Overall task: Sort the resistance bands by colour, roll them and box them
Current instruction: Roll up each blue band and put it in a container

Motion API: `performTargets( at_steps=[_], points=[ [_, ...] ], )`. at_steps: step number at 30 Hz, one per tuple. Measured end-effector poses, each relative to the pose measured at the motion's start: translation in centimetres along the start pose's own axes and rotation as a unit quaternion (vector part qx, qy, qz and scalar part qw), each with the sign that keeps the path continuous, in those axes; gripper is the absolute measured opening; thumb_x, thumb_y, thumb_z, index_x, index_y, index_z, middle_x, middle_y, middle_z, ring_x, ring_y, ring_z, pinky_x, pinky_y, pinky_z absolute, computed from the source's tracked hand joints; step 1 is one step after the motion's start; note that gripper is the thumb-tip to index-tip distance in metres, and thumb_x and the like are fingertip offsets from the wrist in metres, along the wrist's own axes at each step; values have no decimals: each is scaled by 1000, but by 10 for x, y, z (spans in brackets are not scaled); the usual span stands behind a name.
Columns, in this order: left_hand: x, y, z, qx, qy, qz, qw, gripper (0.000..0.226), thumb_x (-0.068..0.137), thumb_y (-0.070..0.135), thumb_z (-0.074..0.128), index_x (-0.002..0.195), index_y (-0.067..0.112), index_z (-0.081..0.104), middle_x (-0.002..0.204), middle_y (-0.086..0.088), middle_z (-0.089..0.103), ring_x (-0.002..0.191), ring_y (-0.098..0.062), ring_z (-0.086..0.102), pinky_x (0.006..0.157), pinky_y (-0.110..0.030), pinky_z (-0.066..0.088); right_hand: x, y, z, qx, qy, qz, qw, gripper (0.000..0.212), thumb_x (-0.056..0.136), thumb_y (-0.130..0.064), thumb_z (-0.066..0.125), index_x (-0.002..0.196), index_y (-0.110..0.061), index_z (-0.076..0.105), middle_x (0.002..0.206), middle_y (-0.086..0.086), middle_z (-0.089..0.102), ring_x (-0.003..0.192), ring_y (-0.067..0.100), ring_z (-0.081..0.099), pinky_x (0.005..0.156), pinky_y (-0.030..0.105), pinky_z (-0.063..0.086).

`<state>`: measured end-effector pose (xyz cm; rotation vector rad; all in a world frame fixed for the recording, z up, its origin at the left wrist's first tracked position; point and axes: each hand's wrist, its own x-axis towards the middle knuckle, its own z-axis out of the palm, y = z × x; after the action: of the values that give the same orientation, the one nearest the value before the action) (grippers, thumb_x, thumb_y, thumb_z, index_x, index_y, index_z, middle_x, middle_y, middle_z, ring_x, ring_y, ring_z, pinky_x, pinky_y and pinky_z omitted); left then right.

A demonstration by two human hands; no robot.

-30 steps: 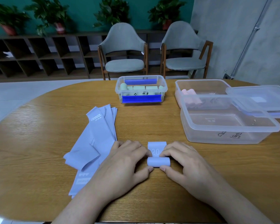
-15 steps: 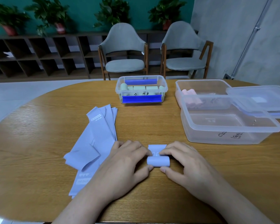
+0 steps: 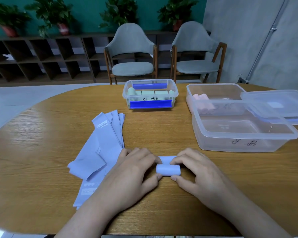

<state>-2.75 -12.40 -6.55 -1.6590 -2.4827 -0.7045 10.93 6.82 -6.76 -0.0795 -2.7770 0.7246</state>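
— Less flat tail shows than a second ago; your left hand (image 3: 132, 169) and right hand (image 3: 196, 170) pinch the lilac roll (image 3: 168, 170) on the table (image 3: 162, 131).
— So nearly rolled?
— Likely; the empty box (image 3: 244, 134) comes next.

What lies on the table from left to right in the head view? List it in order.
Flat lavender bands → left hand → lavender roll → right hand → empty clear box
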Motion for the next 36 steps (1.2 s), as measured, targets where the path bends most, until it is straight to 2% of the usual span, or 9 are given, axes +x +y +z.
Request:
performTargets(
  at_steps=[5, 10, 16, 19, 23, 26, 28, 30, 36],
  points=[
    [0, 0, 0, -7, 5, 7, 1000, 17, 95, 50, 53, 109, 40, 54, 106, 25, 52, 103, 4, 45, 98, -28, 35, 0, -1, -1, -1, 3, 6, 1000, 35, 90, -56, 47, 113, -36, 63, 106, -28, 45, 109, -3, 47, 92, 13, 34],
    [1, -1, 0, -16, 0, 2, 1000, 22, 97, 52, 48, 114, 41, 57, 108, 25, 51, 106, 3, 45, 97, -26, 33, 1, -1, 0, 3, 14, -3, 1000, 19, 94, -48, 51, 108, -38, 58, 106, -25, 46, 108, -1, 49, 92, 22, 40],
    [1, -1, -3, -52, 4, 3, 999, 32, 96, 56, 48, 120, 39, 63, 111, 25, 48, 111, -1, 47, 100, -27, 34, 1, 0, 3, -1, 48, 10, 999, 20, 99, -44, 53, 114, -36, 64, 102, -23, 47, 104, 0, 49, 88, 22, 42],
    [2, -3, -2, -50, 2, -12, 999, 39, 96, 59, 44, 124, 41, 63, 111, 27, 47, 112, 0, 46, 102, -26, 34, 0, -3, 2, -29, 51, 4, 998, 28, 99, -45, 50, 124, -36, 59, 108, -23, 42, 107, 1, 47, 90, 24, 44],
    [7, -2, -5, -49, -29, -35, 998, 41, 95, 60, 41, 129, 46, 59, 110, 28, 47, 112, 5, 44, 101, -26, 35, 0, -6, -1, -61, 34, -17, 997, 29, 97, -39, 55, 126, -36, 55, 118, -22, 39, 113, 1, 42, 94, 22, 42],
    [14, 1, -10, 16, -79, -39, 996, 49, 92, 64, 37, 137, 48, 49, 112, 25, 46, 112, 3, 44, 100, -28, 36, 1, -5, 1, -70, 28, -17, 997, 35, 100, -38, 53, 136, -34, 53, 122, -22, 40, 116, 0, 41, 100, 22, 39],
    [21, 9, -13, 99, -107, -49, 988, 49, 94, 61, 43, 141, 45, 44, 113, 19, 45, 114, -7, 46, 97, -31, 36, 2, -5, 4, -74, 28, -10, 997, 41, 102, -38, 51, 143, -34, 47, 127, -22, 40, 120, 0, 39, 104, 23, 36],
    [29, 20, -15, 149, -112, -69, 980, 43, 97, 56, 50, 136, 39, 47, 112, 13, 46, 114, -14, 47, 95, -35, 38, 3, -4, 5, -69, 27, 0, 997, 45, 103, -38, 49, 148, -33, 43, 132, -23, 40, 124, -1, 37, 106, 22, 32],
    [36, 33, -11, 187, -118, -110, 969, 32, 100, 53, 47, 127, 35, 49, 112, 10, 46, 112, -17, 47, 91, -36, 40, 4, 0, 7, -36, 40, 13, 998, 47, 102, -39, 51, 148, -34, 43, 135, -27, 41, 125, -3, 38, 109, 21, 30]
  ],
)
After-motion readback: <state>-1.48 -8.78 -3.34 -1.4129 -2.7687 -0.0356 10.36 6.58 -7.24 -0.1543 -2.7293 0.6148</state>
